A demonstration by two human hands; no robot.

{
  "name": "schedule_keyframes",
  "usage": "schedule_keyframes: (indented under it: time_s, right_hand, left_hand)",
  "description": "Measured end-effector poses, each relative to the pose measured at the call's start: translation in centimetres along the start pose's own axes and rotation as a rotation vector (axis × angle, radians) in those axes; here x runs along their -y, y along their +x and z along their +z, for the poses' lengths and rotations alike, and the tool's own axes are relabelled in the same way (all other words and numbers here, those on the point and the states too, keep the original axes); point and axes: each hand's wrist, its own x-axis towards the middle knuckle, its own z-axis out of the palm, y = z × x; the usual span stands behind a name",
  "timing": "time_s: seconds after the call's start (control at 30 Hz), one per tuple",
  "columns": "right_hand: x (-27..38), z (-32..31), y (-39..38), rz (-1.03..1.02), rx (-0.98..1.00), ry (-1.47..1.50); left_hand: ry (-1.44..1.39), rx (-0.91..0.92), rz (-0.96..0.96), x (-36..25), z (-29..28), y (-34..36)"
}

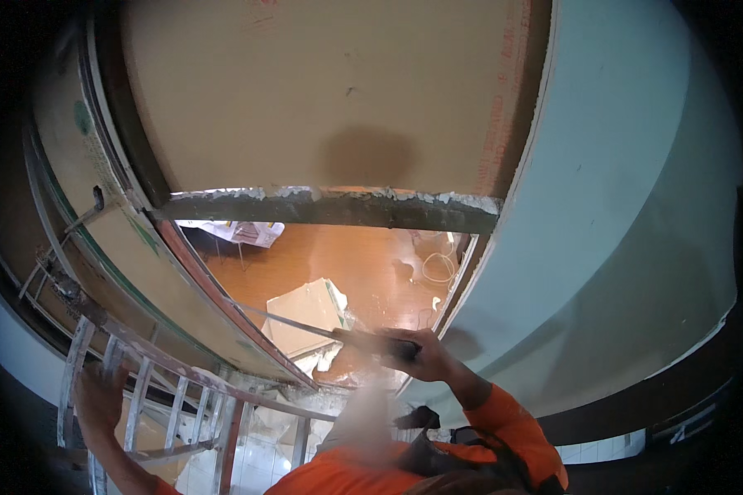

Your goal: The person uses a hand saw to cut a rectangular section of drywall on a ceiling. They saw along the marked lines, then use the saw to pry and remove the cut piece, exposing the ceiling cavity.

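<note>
My right hand (429, 355) is closed round the dark handle of a long hand tool (293, 322). Its thin, straight grey blade points left across the opening in the wall; its exact kind is hard to tell. At the lower left, my left hand (101, 398) is closed on the metal ladder (140, 386), by its upper part. Above the opening a brown board panel (338, 91) fills the frame, its lower edge torn and white. Directly below that edge runs a dark metal crosspiece (330, 211).
A pale green wall panel (603, 190) stands at my right. Through the opening show a wooden floor (351, 256), broken board pieces (305, 318) and a coiled pale cable (438, 267). Another board-faced wall (169, 272) and thin metal bars flank the left side.
</note>
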Motion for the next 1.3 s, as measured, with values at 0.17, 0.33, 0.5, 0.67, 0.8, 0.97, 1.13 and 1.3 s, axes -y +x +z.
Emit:
schedule_keyframes:
  time_s: [0.17, 0.33, 0.5, 0.67, 0.8, 0.97, 1.13, 1.3]
  right_hand:
    - [1.1, -1.5, -1.3, 0.079, 0.024, 0.022]
    - [-2.2, -1.8, 1.3, 0.003, 0.131, -0.164]
    - [-2.8, -1.1, 4.7, 0.108, 0.198, -0.103]
    - [-1.7, 0.0, 8.2, 0.183, 0.251, -0.029]
    - [2.7, 0.2, 9.5, 0.093, 0.173, 0.042]
    - [8.1, -1.4, 9.3, 0.211, 0.091, 0.093]
    - [14.6, -3.3, 9.7, 0.405, 0.060, 0.058]
    - [17.8, -5.2, 9.1, 0.287, -0.064, 0.005]
  left_hand:
    - [-0.283, 0.339, -0.031, 1.1, 2.2, 2.3]
    - [-0.554, 0.634, 0.062, 1.0, 2.6, 4.9]
    - [-0.842, 0.604, 0.028, 2.6, 5.0, 5.0]
    - [-0.962, 0.685, -0.014, 1.3, 3.6, 6.0]
    - [-1.035, 0.793, -0.071, 0.9, 2.3, 6.7]
    - [-1.161, 0.930, -0.104, 0.5, 1.3, 7.0]
    - [-1.306, 1.090, -0.089, -0.5, -0.2, 6.6]
    - [-1.304, 1.094, -0.060, -2.0, -4.1, 5.3]
